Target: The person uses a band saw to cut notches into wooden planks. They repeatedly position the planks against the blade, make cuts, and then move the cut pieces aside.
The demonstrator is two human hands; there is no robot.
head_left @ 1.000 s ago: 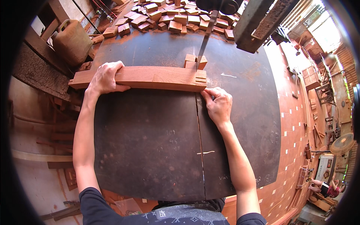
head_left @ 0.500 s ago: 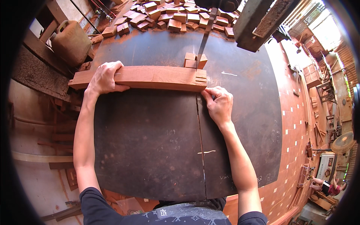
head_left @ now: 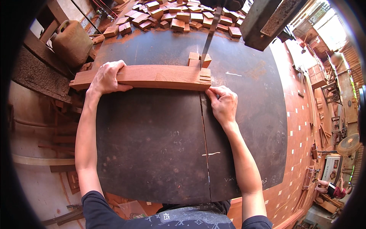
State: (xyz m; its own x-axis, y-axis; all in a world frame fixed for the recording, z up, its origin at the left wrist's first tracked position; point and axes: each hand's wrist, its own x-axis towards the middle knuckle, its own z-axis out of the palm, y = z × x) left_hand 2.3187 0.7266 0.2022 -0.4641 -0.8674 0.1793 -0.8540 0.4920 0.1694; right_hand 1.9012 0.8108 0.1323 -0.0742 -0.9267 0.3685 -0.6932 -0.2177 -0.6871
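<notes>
A long reddish-brown wooden beam (head_left: 160, 76) lies crosswise on the dark metal saw table (head_left: 152, 141). Thin slots are cut into its right end, and a notch shows at its left tip. The upright band saw blade (head_left: 209, 40) comes down at that right end, where its lower part meets the wood. My left hand (head_left: 108, 78) grips the beam near its left end, fingers over the top and thumb along the near side. At the near right corner, my right hand (head_left: 224, 104) is closed, with thumb and forefinger pressed against the beam just right of the blade line.
Small offcut blocks (head_left: 193, 59) sit right behind the beam by the blade. Many more blocks (head_left: 177, 24) are heaped along the far edge. The saw's guard arm (head_left: 267, 28) hangs at upper right. A dusty jerrycan (head_left: 71, 44) stands at left; a person (head_left: 335, 191) is far off at lower right.
The beam and both hands have shifted very slightly away from me, toward the blade. Both hands keep the same hold.
</notes>
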